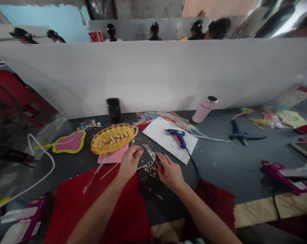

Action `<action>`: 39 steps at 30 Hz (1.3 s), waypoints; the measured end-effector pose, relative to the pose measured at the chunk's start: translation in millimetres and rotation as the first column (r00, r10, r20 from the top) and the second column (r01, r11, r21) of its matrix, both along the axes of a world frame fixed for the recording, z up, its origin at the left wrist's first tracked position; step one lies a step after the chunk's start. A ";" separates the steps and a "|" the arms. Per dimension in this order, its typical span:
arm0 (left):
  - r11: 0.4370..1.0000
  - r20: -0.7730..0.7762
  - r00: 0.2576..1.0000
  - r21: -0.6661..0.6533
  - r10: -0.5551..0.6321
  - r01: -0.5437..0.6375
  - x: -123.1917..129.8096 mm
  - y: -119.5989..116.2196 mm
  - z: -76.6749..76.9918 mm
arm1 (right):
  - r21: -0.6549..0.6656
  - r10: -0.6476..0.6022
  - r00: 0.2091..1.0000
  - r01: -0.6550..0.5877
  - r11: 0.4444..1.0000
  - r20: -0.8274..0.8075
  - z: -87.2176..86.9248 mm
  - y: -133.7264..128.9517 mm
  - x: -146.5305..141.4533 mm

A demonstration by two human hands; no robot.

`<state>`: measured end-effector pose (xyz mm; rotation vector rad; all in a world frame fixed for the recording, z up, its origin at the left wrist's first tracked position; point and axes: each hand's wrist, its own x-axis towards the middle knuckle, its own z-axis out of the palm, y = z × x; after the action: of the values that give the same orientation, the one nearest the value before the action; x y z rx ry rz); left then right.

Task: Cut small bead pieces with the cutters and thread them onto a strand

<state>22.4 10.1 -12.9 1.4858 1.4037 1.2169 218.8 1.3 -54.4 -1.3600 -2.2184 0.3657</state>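
Note:
My left hand [131,161] is closed in a pinch; whatever lies between its fingertips is too small to make out. Beside it, my right hand [170,171] grips red-handled scissors [151,153], whose blades point up and left towards the left fingertips. Small pale cut pieces [150,169] lie scattered on the dark table between and under the hands. A thin pale stick [109,171] lies left of my left wrist. Behind my left hand, a yellow oval basket [112,147] holds small light pieces. Pink paper [114,155] lies partly beneath it.
A blue glue gun [177,135] rests on a white board [166,134], its cord running towards the front edge. A pink bottle [202,112] and phone [114,110] stand near the white partition [153,74]. Red cloth [97,203] covers the front left. Blue pliers-like tool [241,135] lies right.

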 end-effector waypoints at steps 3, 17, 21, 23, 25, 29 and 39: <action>0.999 0.093 0.996 -0.034 -0.003 0.006 0.0 0.4 1.1 | 0.024 -0.072 0.992 0.074 0.997 -0.103 -3.4 5.0 2.9; 0.998 0.274 0.962 -0.063 0.001 0.017 -0.6 5.3 -3.6 | -0.024 -0.121 0.969 0.119 0.993 -0.217 -9.8 17.0 8.0; 0.998 0.324 0.946 -0.067 0.011 0.011 1.0 4.9 -5.1 | -0.062 -0.063 0.952 0.046 0.997 -0.300 -0.1 15.8 10.0; 0.997 0.320 0.947 -0.081 0.018 0.008 1.4 4.6 -5.0 | -0.141 -0.051 0.921 -0.005 0.990 -0.386 3.2 15.4 10.0; 0.996 0.306 0.952 -0.089 0.013 0.015 1.2 4.4 -5.0 | -0.261 -0.080 0.864 -0.061 0.964 -0.497 3.6 15.1 9.5; 0.991 0.290 0.956 -0.106 -0.044 0.078 1.3 4.4 -11.0 | -0.447 -0.231 0.674 -0.163 0.880 -0.702 0.9 13.9 7.8; 0.832 0.036 0.851 -0.192 -0.524 0.520 37.4 -17.5 -28.4 | -0.623 -0.624 0.109 -0.308 0.719 -0.774 6.5 13.3 -1.1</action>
<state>59.9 -7.4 -41.3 1.5999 0.9895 0.7004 217.7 14.6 -47.9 -1.0171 -0.6171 1.6061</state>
